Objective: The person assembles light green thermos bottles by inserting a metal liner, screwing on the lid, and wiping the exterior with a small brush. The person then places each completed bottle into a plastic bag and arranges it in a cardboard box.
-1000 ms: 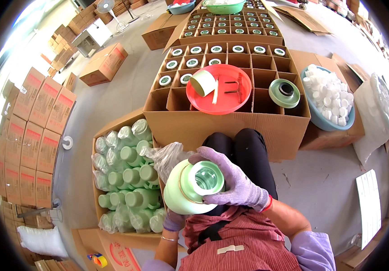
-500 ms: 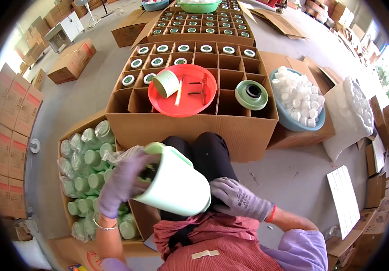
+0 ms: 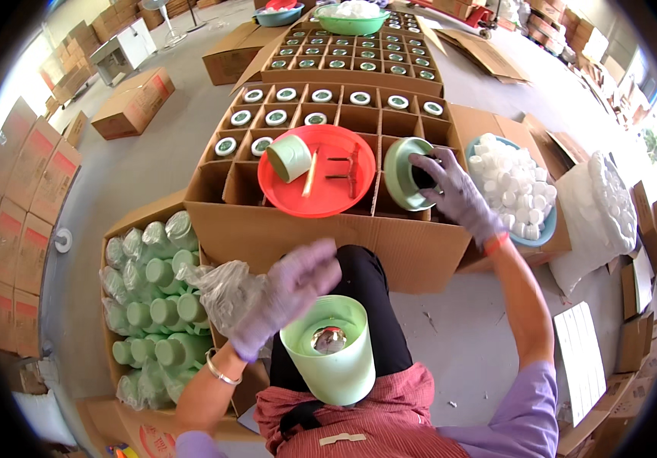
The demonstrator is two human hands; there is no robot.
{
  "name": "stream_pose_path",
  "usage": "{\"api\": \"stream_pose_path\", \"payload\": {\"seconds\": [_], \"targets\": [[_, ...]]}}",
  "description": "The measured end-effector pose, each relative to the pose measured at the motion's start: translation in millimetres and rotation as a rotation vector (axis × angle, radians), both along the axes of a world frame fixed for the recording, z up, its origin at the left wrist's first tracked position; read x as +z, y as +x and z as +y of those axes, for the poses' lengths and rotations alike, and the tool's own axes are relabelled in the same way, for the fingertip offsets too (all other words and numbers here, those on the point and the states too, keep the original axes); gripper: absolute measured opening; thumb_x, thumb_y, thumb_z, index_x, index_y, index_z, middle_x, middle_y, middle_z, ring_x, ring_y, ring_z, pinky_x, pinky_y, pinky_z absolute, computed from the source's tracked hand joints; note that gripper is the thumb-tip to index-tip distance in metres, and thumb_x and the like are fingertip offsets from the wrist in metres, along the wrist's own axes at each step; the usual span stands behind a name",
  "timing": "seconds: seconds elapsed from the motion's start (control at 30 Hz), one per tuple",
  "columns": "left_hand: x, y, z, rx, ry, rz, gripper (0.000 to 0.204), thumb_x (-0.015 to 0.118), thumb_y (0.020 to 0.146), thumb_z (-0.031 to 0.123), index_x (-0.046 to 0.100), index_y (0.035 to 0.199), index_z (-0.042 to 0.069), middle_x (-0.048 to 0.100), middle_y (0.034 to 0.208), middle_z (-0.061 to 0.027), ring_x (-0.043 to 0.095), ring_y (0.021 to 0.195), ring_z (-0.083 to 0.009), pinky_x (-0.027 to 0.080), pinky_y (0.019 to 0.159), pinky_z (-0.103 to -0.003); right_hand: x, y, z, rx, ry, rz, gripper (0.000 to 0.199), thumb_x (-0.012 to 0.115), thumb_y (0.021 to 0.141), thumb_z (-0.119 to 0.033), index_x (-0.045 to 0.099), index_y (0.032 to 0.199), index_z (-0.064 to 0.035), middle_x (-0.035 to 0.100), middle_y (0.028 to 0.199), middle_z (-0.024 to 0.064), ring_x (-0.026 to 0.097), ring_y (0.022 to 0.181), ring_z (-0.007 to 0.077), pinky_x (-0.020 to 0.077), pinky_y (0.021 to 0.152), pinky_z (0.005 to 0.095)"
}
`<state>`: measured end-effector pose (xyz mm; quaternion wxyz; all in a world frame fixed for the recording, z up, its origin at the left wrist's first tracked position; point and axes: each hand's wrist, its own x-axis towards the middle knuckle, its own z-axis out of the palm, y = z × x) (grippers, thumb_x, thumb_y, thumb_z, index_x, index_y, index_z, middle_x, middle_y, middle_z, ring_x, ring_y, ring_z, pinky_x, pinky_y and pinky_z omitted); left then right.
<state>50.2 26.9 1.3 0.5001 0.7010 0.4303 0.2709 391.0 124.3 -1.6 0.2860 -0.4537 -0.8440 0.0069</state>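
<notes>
A pale green cylindrical container (image 3: 330, 374) stands upright on my lap, its wide mouth facing up. Inside it shows a shiny silver rounded surface (image 3: 328, 340). My left hand (image 3: 290, 294), in a grey-purple glove, is above the container's left rim, motion-blurred, with fingers stretched out and nothing in them. At the right front of the divided carton, my gloved right hand (image 3: 454, 195) grips a round green lid-like piece (image 3: 399, 179) by its dark centre. That piece is tilted up on edge beside the red basin (image 3: 290, 200).
The red basin holds a green cup-like piece (image 3: 289, 159), a pale stick and a dark-red T-shaped tool (image 3: 351, 169). Lidded items sit in the divided carton (image 3: 328, 237). A blue tub of white caps (image 3: 515, 191) stands right; a box of bagged green containers (image 3: 164, 311) stands left.
The green container went from tilted sideways to upright, and my left hand came off it. My right hand moved from my lap to the green lid-like piece and tipped it up.
</notes>
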Motion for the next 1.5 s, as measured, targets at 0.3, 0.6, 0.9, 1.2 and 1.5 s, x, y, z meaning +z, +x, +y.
{"api": "stream_pose_path", "payload": {"seconds": [0.3,0.6,0.9,1.2,1.5], "targets": [[26.4,36.6,11.7,0.258,0.995,-0.005,0.058,0.062,0.092,0.052,0.059,0.136,0.015,0.05,0.143,-0.0143,0.048,0.129,-0.0391,0.042,0.105,-0.052,-2.5,-138.0,-62.9,0.284,-0.233,0.674,0.051,0.064,0.094,-0.028,0.048,0.136,-0.0039,0.062,0.114,0.0142,0.066,0.097,0.0298,0.055,0.083,0.0408],[5.3,-25.6,-17.2,0.039,0.615,-0.139,0.064,0.065,0.088,0.053,0.06,0.134,0.008,0.055,0.138,-0.0152,0.052,0.127,-0.0364,0.043,0.105,-0.048,8.1,-127.6,-83.5,0.231,-1.126,0.918,0.042,0.044,0.106,-0.036,0.063,0.107,0.0019,0.069,0.079,0.0073,0.067,0.062,0.0134,0.0569,0.06,0.0278],[-34.6,-45.6,-39.1,-0.293,0.45,-0.043,0.054,0.075,0.085,0.04,0.067,0.128,0.008,0.063,0.13,-0.0133,0.055,0.124,-0.0343,0.042,0.107,-0.045,-19.0,-123.2,-105.9,0.025,-0.952,1.033,0.03,0.055,0.1,-0.018,0.061,0.12,0.0036,0.068,0.096,0.0082,0.067,0.09,0.0127,0.0548,0.084,0.0273],[-45.8,-39.6,-59.6,-0.365,0.538,0.079,0.076,0.059,0.085,0.068,0.062,0.124,0.002,0.059,0.121,-0.0173,0.054,0.118,-0.042,0.041,0.103,-0.05,-31.0,-157.1,-127.9,0.46,-0.762,0.253,0.039,0.052,0.101,-0.027,0.056,0.131,-0.0019,0.056,0.133,0.0202,0.055,0.123,0.0345,0.0426,0.107,0.0411],[-69.1,-11.6,-99.1,0.249,0.007,-0.643,0.049,0.045,0.106,0.025,0.041,0.145,-0.003,0.048,0.144,-0.0144,0.046,0.135,-0.0241,0.034,0.114,-0.036,16.3,-86.8,-160.4,0.353,-0.671,0.025,0.08,0.055,0.09,-0.065,0.047,0.142,-0.0054,0.055,0.128,0.0243,0.058,0.113,0.0403,0.0475,0.097,0.045]]}}
